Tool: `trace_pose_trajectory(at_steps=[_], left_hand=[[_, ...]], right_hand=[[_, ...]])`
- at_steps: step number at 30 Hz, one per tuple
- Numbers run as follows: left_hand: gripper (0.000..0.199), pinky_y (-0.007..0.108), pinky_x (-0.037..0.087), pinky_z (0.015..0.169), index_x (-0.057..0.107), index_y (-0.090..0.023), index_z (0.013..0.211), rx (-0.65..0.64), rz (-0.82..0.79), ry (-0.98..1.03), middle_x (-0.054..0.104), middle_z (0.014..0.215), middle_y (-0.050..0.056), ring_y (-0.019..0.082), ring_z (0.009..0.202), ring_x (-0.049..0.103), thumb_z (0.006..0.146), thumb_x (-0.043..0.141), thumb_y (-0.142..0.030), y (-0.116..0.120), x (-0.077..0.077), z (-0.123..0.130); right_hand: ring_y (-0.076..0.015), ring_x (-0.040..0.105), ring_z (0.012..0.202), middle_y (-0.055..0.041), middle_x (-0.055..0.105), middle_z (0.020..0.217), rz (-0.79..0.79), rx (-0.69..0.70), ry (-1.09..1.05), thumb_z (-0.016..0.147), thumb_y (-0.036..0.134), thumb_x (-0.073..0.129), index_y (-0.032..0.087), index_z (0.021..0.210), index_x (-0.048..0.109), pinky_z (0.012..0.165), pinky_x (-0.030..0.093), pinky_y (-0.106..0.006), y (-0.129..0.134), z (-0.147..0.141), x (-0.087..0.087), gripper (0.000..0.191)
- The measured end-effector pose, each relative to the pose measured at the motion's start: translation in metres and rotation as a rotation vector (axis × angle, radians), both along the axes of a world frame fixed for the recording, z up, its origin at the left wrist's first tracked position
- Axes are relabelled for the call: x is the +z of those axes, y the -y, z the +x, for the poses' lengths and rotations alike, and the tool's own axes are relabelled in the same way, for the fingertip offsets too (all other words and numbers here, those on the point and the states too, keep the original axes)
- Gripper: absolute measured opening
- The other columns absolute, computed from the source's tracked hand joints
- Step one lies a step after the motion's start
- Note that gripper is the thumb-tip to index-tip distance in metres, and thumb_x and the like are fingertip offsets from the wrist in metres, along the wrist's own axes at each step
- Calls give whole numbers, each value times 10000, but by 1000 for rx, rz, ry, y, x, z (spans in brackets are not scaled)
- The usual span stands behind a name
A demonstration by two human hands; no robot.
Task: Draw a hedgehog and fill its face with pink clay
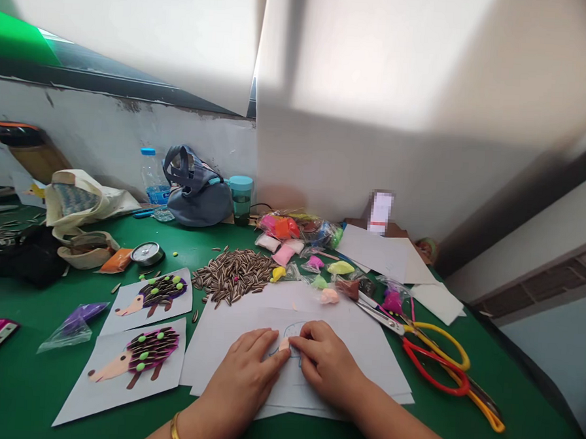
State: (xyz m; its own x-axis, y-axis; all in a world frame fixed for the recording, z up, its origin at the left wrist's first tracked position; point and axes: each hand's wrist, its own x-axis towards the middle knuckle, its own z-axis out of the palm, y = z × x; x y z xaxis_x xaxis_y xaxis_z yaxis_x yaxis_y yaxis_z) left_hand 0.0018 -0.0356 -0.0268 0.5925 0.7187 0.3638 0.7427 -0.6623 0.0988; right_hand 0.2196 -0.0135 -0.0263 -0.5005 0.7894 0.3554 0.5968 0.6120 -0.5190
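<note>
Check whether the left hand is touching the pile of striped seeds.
Apart: the head view shows white paper between the left hand and the pile of striped seeds.

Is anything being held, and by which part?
Small peach clay piece: the right hand touches its right edge, the left hand its lower edge; whether gripped or pressed down, I can't tell.

Drawing sheets (374, 364) looking smooth, matt white paper. Peach clay (285, 343) showing soft, matt surface. Sunflower seeds (236, 275) looking hard-shelled, massed into rough pile. Scissor blades (381, 318) gleaming, smooth metal; red handle (409, 347) looking like glossy plastic. Bangle (176, 429) shining, polished gold-toned metal. Pouch (65, 342) crinkling, clear glossy plastic. Blue-grey handbag (200, 203) looking like matt cloth. Water bottle (152, 173) showing transparent plastic. Wall (106, 121) flaking, rough.
</note>
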Motion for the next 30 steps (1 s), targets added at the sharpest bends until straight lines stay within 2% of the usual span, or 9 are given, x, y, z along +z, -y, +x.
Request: trace_pose_trajectory(at_steps=[5,12,18,22,30], left_hand=[[459,507,546,927,599,-239,1242,-8,-10,33,634,1244,128,313,1127,606,804,624,-106,0,2,-2],[415,486,548,944,587,-172,1218,10,-6,80,639,1248,130,298,1129,612,805,578,-123,0,-2,-3],[394,496,547,940,602,-173,1209,19,-7,29,643,1258,128,308,1138,614,817,576,-147,0,-5,-3],[438,484,540,952,567,-178,1271,16,-19,26,638,1273,121,296,1146,611,834,559,-149,0,-2,-3],[409,501,538,946,590,-202,1243,20,-8,48,644,1259,113,310,1143,609,837,570,-156,0,-5,-2]], right_hand=[[-207,529,914,-77,576,970,-15,6,-41,835,44,522,217,1131,684,816,489,-352,-1,2,2,380],[-208,520,898,-57,548,972,-15,54,24,777,24,552,296,1176,674,798,469,-361,2,3,3,498],[-203,516,898,-52,544,974,-12,52,29,769,17,553,295,1162,679,801,459,-352,3,2,2,497],[-204,520,910,-52,548,984,-27,58,29,768,16,548,293,1171,672,817,462,-357,3,3,3,505],[-201,535,905,-64,572,966,3,14,6,807,30,534,245,1142,683,803,486,-336,1,2,2,425]])
